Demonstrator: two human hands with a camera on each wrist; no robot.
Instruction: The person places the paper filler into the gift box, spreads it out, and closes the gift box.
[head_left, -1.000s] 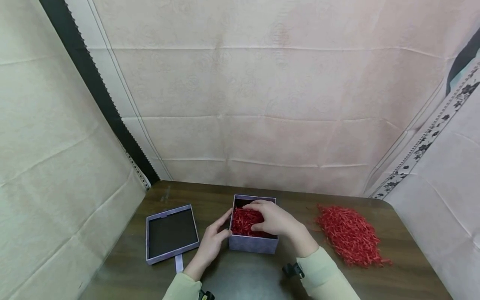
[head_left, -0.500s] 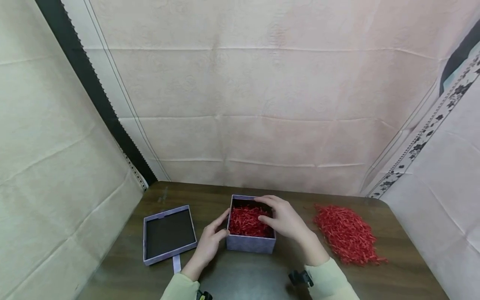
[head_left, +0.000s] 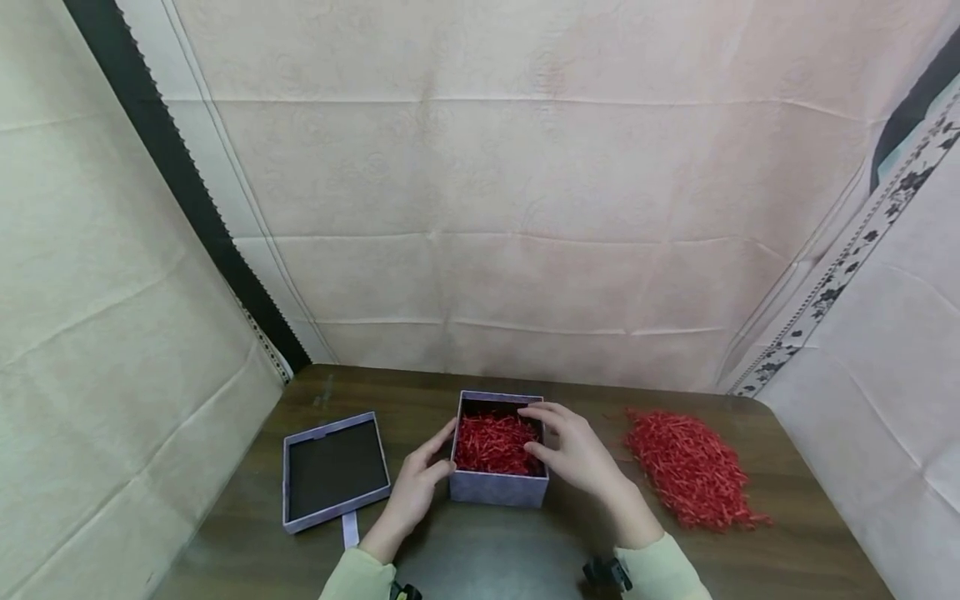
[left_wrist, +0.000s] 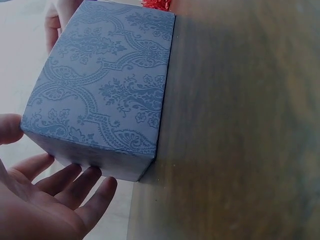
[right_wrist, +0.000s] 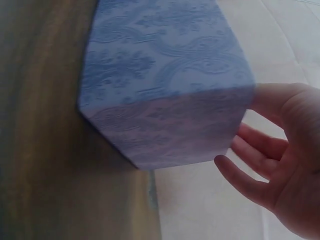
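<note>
A lidless lavender gift box (head_left: 498, 489) with an embossed pattern stands upright on the table, part filled with red shredded paper (head_left: 491, 445). My left hand (head_left: 414, 490) rests along its left side. In the left wrist view the fingertips (left_wrist: 104, 192) touch the side wall, and the thumb is at the front corner by the rim. At the right rim, my right hand (head_left: 579, 454) has its fingers and thumb loosely bent over the opening, with nothing seen between them. The right wrist view shows its fingers (right_wrist: 242, 181) at the box's top edge, the tips partly hidden.
The box lid (head_left: 337, 468) lies inside up at the left, black within, with a ribbon tab (head_left: 350, 530) toward me. A loose heap of red shredded paper (head_left: 693, 471) sits on the wooden table (head_left: 795, 533) at the right. Pale cloth (head_left: 487, 208) hangs behind.
My right hand has drawn back from the paper inside the box to the right rim, uncovering more of the red shreds. The left hand stays at the box's left side.
</note>
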